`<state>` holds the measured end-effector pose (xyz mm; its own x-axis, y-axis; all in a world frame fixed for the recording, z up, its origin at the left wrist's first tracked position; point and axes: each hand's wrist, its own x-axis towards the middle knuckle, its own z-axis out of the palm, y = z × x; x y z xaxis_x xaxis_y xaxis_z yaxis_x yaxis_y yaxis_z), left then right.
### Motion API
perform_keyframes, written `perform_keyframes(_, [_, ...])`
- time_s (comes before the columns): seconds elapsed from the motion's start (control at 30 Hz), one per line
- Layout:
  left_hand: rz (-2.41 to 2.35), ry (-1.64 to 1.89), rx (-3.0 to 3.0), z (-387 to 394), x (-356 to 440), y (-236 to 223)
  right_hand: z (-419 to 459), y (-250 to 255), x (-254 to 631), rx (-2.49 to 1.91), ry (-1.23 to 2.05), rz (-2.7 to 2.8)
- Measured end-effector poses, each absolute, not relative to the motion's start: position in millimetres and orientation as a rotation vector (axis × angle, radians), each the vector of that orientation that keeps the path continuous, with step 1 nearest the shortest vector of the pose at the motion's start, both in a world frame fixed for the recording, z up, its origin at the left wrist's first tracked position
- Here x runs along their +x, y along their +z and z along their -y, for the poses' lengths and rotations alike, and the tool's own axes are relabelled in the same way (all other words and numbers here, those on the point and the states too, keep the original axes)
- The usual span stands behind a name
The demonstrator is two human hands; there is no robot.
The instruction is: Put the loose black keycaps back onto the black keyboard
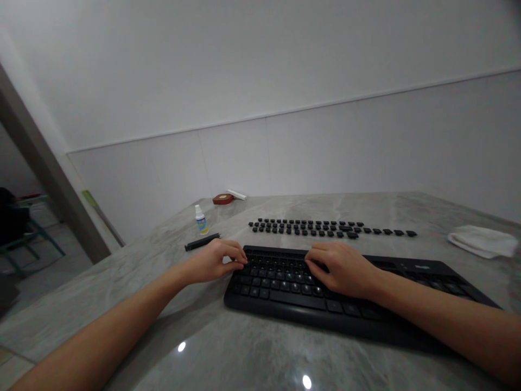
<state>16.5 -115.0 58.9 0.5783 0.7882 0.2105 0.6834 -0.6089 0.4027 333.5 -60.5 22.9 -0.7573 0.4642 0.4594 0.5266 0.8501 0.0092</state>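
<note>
A black keyboard (285, 296) lies on the grey marble table (244, 358) in front of me. My left hand (214, 262) rests at the keyboard's upper left corner, its fingers curled with the fingertips and thumb against that edge. My right hand (344, 270) lies over the middle keys, fingers bent and close together, their tips pressed down among the keys. What they pinch, if anything, is hidden. Beyond the keyboard, several loose black keycaps (325, 228) are laid out in rows.
A black pen-like tool (201, 242) and a small spray bottle (200, 219) stand left of the keycaps. A reddish-brown flat object (222, 199) sits at the far edge by the wall. A folded white cloth (482, 240) lies at the right. The table edge drops off at the left.
</note>
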Motion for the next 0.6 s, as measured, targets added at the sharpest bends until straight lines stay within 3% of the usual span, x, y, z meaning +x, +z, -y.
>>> perform_keyframes(0.6, [-1.287,0.632,2.524,111.3,12.2,51.9,60.7,23.0,333.2,-0.734,-0.158,2.6])
